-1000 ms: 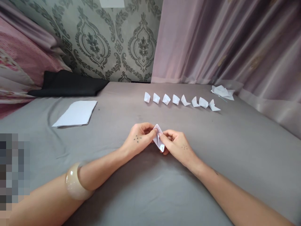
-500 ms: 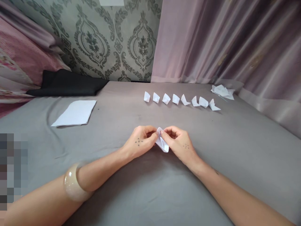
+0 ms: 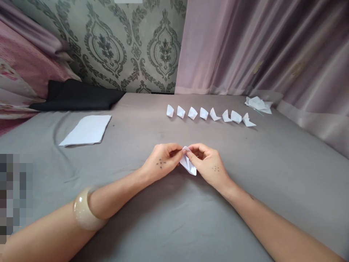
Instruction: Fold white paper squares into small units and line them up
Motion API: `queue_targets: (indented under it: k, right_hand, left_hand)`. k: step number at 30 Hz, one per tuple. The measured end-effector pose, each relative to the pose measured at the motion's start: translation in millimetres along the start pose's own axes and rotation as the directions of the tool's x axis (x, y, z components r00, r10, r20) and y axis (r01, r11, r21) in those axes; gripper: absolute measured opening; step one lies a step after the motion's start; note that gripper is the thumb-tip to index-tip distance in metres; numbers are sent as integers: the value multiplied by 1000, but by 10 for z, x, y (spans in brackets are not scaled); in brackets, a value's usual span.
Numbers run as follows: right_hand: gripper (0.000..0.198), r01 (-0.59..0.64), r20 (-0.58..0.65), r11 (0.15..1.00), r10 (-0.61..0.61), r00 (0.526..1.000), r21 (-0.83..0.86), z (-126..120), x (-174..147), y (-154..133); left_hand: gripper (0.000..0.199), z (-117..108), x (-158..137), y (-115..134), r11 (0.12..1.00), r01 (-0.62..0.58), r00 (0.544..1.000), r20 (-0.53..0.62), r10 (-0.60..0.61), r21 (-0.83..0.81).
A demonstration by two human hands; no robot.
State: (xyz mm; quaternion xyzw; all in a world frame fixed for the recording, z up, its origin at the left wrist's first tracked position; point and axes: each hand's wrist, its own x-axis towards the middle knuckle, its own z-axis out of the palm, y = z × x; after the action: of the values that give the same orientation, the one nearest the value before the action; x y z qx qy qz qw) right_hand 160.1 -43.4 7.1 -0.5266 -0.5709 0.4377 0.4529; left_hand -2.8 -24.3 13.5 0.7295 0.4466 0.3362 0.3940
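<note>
A small folded white paper piece (image 3: 189, 166) is held between my two hands, above the grey cloth in the middle of the view. My left hand (image 3: 165, 160) pinches its upper left edge with thumb and fingers. From the other side, my right hand (image 3: 208, 162) grips the upper right edge, its thumb on the paper near the top. The two thumbs nearly meet there. The paper's lower end points down towards me, and its upper part is partly covered by the fingers.
Several folded white paper pieces (image 3: 192, 113) stand in a row farther back. A stack of white paper sheets (image 3: 86, 130) lies at left, before a black cloth (image 3: 79, 96). More folded papers (image 3: 258, 104) are piled at back right by the curtain (image 3: 231, 47).
Both thumbs have come closer together at the top of the folded paper, whose opening looks narrower. Otherwise the hands have hardly moved; the view has shifted slightly.
</note>
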Motion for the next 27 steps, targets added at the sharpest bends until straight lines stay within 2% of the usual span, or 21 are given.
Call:
queue_targets:
  k: [2, 4, 6, 8, 12, 15, 18, 22, 27]
  right_hand:
    - [16, 20, -4, 1000, -20, 1000, 9, 8, -4, -10]
    - [16, 3, 0, 1000, -3, 1000, 25, 12, -10, -24]
    - [18, -47, 28, 998, 46, 999, 44, 11, -18, -36]
    - [20, -85, 60, 995, 83, 995, 44, 4, -23, -41]
    - [21, -51, 40, 998, 52, 998, -41, -12, -19, -23]
    - [20, -32, 35, 997, 34, 999, -67, -21, -6, -13]
    - [22, -54, 29, 999, 54, 998, -8, -23, -3, -36]
    - [26, -93, 26, 995, 92, 995, 28, -16, -20, -79]
    - [25, -106, 23, 994, 106, 994, 40, -6, -18, -31]
  left_hand:
    - [19, -1, -4, 16, 986, -69, 989, -118, 87, 149]
    - [12, -5, -12, 31, 954, -116, 957, -225, 182, 276]
    - [8, -12, -19, 37, 926, -148, 927, -276, 252, 348]
    - [6, -19, -26, 27, 911, -162, 920, -277, 279, 379]
    - [22, -21, -28, -23, 891, -212, 941, -163, 297, 401]
    - [23, -13, -17, -55, 890, -229, 955, -86, 284, 393]
    - [20, -18, 2, -57, 917, -142, 953, -200, 229, 374]
    - [20, -42, 18, -21, 947, -13, 923, -360, 135, 321]
    - [22, -28, -1, 10, 961, -39, 909, -389, 148, 274]
